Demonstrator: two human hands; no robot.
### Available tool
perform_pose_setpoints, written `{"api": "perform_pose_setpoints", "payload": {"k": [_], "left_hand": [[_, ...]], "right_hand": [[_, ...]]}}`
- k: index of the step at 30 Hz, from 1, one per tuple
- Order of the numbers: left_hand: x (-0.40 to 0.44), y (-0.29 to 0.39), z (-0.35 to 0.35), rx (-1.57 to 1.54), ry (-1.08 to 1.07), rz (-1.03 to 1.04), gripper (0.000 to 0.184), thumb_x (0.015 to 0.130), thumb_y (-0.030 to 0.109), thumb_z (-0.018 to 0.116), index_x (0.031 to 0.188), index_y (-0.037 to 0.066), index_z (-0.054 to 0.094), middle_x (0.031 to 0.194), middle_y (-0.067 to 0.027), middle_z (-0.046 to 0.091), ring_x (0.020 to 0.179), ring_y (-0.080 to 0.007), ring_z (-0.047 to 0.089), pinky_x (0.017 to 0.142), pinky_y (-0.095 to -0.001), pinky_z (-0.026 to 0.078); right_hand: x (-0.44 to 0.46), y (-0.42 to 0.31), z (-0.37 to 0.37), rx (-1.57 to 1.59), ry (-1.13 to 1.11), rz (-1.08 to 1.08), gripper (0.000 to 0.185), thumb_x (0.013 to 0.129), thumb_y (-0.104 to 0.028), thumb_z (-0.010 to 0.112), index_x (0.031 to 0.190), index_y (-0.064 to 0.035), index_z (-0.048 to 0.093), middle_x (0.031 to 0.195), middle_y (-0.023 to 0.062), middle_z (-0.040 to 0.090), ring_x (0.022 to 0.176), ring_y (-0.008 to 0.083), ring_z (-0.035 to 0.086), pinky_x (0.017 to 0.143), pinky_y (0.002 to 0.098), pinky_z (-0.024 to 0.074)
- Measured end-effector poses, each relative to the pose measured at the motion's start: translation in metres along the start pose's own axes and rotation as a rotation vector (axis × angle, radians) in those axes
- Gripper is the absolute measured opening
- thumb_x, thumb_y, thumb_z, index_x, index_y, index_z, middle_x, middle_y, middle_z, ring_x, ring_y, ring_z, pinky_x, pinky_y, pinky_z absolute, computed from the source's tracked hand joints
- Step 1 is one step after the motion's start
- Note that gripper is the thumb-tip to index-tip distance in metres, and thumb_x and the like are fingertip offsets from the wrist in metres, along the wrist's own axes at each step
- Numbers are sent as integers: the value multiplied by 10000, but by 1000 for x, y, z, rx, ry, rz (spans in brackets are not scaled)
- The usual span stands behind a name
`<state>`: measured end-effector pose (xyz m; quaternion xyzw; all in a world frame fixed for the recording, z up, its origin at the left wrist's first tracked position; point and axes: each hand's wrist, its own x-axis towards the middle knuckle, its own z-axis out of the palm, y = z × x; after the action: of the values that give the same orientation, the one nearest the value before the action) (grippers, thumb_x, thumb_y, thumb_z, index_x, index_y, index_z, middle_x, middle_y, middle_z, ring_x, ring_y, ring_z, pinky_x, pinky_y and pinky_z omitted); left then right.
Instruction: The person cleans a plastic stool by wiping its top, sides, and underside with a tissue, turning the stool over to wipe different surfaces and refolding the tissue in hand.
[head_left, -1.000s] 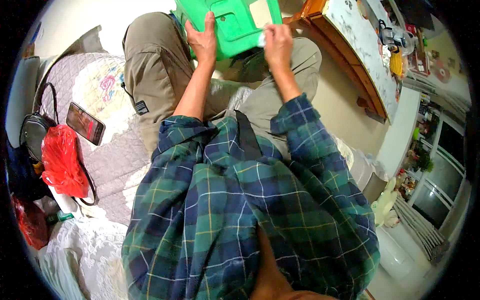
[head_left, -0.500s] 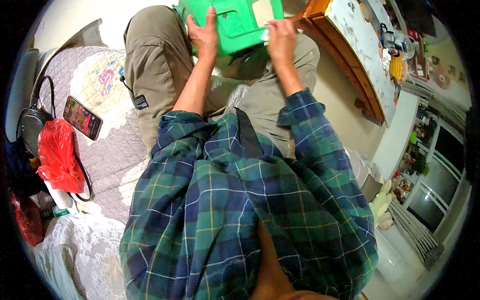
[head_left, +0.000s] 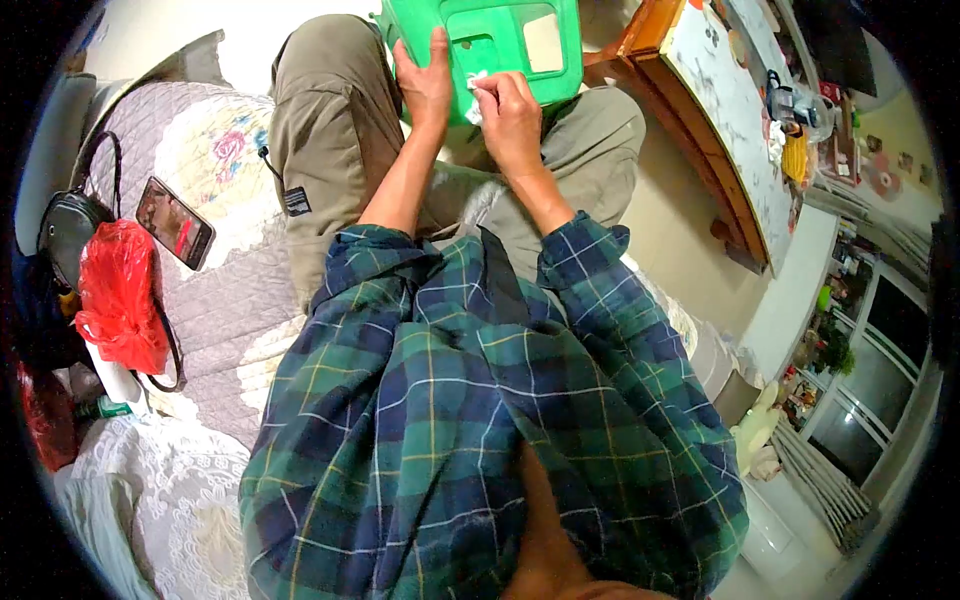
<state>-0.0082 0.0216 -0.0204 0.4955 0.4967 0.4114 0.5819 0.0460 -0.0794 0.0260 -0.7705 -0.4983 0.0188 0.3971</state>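
Observation:
A green plastic box rests at my knees, cut off by the top of the view. Its face has a recessed panel, a small hole and a cream rectangle. My left hand grips the box along its left side, thumb lying on the face and the other fingers partly hidden. Pinched in my right hand is a crumpled white tissue, pressed against the box's near edge below the small hole.
On the quilted cover to my left lie a phone, a red plastic bag and a black bag. A wooden table with a marble-look top stands at right, carrying several items.
My right hand has moved left with the tissue, from the box's right corner to the middle of its near edge. My left hand keeps its grip. The view has shifted slightly.

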Motion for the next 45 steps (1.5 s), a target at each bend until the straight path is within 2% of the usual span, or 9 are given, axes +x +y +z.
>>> {"api": "perform_pose_setpoints", "payload": {"k": [5,11,21,24,32,33,40,42,45], "left_hand": [[3,-7,7,-22,172,120,620,932,534,378,1076,-58,494,936,-186,581,836,-314,541,776,-400,416],[10,-10,7,6,114,148,560,964,485,322,797,-33,453,637,-111,410,612,-236,384,604,-399,343],[13,-10,7,13,101,58,548,955,498,346,851,-21,490,658,-142,427,622,-248,419,625,-396,367],[11,-7,5,62,61,95,552,956,503,337,883,-20,496,670,-151,447,638,-257,444,635,-390,376],[20,-2,-7,271,-151,31,585,950,497,356,1088,-54,497,971,-274,535,957,-380,516,844,-467,391],[10,-5,-1,318,-20,133,618,921,447,460,1248,-70,371,1233,-324,404,1216,-431,361,1020,-458,296],[-22,127,-55,142,-175,817,895,669,-17,545,1450,118,128,1504,-214,59,1394,-365,84,1097,-437,198],[-15,115,-55,260,26,931,786,743,112,615,1424,65,225,1450,-246,237,1358,-372,222,1075,-420,268],[-27,117,-54,79,-85,716,709,741,-64,515,1365,57,200,1393,-188,274,1370,-299,192,1114,-441,159]], "right_hand": [[62,56,-14,340,145,207,154,790,-136,619,893,-23,636,822,123,605,733,231,598,665,358,478],[147,68,-37,-286,166,186,209,821,-124,580,994,-9,604,931,174,598,824,319,585,728,410,463],[131,31,10,-142,-9,-216,103,817,-41,530,891,3,586,899,174,566,836,362,559,731,432,453],[146,76,-19,-460,117,-113,117,842,-59,502,892,9,583,888,176,556,803,359,555,715,443,449],[124,17,-2,106,10,188,82,834,-63,514,872,-18,570,879,178,543,793,361,546,698,421,452],[120,56,3,116,133,14,224,818,-106,645,1007,13,626,847,57,650,711,104,602,646,253,491],[54,49,-53,601,231,341,191,832,-73,639,986,33,597,831,53,617,709,102,564,631,239,468],[41,47,-56,714,274,396,196,836,-55,633,1006,27,583,873,56,611,718,102,554,631,239,463],[30,45,-56,675,287,373,186,834,-55,635,995,26,588,868,41,602,710,99,545,638,239,465]]}}
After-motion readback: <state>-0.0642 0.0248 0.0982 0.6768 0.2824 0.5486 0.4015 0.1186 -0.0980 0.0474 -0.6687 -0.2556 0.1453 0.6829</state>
